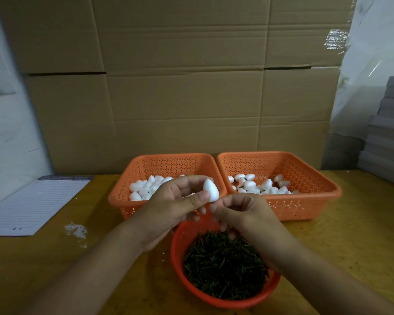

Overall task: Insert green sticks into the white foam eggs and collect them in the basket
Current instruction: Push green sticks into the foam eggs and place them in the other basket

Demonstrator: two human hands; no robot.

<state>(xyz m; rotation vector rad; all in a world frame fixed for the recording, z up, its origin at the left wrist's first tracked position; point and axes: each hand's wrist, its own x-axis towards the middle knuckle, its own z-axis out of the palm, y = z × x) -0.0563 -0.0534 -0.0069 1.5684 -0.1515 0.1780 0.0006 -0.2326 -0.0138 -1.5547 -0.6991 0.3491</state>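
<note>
Two orange baskets stand side by side at the far edge of the wooden table [55, 258], touching along their rims. The left basket [123, 201] holds a heap of plain white foam eggs [143, 189] — too many to count, partly hidden behind the hands. The right basket [305, 201] holds about fifteen eggs [255, 186], with dark green stick ends showing on some. One round red bowl [180, 258] sits nearest, heaped with green sticks [223, 264], its far rim hidden by the hands.

One foam egg [210, 190] is held up above the bowl, pointed end up, pinched by the thumb and fingers of the left hand [168, 208]. The right hand [241, 212] meets it from below, fingers curled and pinched together just under the egg's base; whether a stick sits between them cannot be told.

One lined notepad [32, 205] lies at the far left, with white foam crumbs [76, 230] near its corner. Cardboard boxes [180, 87] wall off the back — a stack of grey sheets [387, 137] rises at the far right.
</note>
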